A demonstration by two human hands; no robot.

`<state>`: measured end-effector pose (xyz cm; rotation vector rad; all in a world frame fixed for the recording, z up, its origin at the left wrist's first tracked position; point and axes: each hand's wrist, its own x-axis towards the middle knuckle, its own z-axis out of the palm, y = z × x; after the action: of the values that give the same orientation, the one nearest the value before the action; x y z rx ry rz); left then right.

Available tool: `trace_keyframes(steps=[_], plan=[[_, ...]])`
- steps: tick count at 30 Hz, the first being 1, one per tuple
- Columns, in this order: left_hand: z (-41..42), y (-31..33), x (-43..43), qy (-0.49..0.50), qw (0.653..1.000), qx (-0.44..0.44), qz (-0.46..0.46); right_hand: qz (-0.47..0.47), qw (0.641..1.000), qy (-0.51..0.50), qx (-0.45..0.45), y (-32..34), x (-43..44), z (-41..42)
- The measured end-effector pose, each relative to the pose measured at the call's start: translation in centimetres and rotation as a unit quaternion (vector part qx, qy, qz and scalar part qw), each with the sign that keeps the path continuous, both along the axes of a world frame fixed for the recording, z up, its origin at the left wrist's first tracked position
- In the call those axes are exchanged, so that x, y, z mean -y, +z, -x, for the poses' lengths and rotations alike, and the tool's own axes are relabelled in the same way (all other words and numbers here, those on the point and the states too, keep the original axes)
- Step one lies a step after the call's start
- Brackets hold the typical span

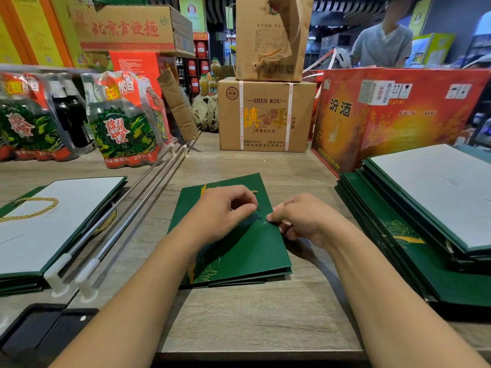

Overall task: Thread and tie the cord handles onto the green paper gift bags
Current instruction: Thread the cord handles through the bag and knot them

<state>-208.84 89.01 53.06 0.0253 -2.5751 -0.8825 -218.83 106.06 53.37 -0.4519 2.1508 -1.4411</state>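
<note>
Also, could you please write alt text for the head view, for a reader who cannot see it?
A left hand pinches a gold cord over a flat green paper gift bag on a wooden table while the right hand pinches the bag's edge. Stacks of bags lie either side.

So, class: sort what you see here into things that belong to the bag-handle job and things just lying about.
Job: green bag, gold cord, left hand, right hand, bag stack, finished bags.
Lying about: cardboard box, red carton, bottle packs, metal rods.
</note>
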Motion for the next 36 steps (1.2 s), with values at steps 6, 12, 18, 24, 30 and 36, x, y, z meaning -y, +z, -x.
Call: trace_keyframes(steps=[6, 12, 18, 24, 30, 36], plan=[[0.1, 0.0, -0.4, -0.005, 0.997, 0.005, 0.083, 0.019, 1.000, -0.009, -0.013, 0.0, 0.1, 0.1], [0.0, 0.0, -0.8, -0.007, 0.995, 0.008, 0.099, 0.027, 0.999, -0.006, -0.025, -0.2, 0.2, 0.2], [0.0, 0.0, -1.0, -0.008, 0.995, 0.012, 0.103, 0.040, 0.999, -0.003, -0.035, -0.1, 0.1, 0.0], [0.1, 0.0, -1.3, 0.002, 0.995, 0.000, 0.099, 0.082, 0.996, 0.044, -0.013, 0.1, -0.2, 0.1], [0.0, 0.2, -1.1, 0.034, 0.998, -0.034, 0.036, 0.149, 0.980, 0.127, 0.031, 0.4, -1.1, 0.7], [0.1, 0.0, -1.0, 0.036, 0.998, -0.045, -0.002, 0.150, 0.979, 0.121, -0.064, -0.2, -0.7, 0.1]])
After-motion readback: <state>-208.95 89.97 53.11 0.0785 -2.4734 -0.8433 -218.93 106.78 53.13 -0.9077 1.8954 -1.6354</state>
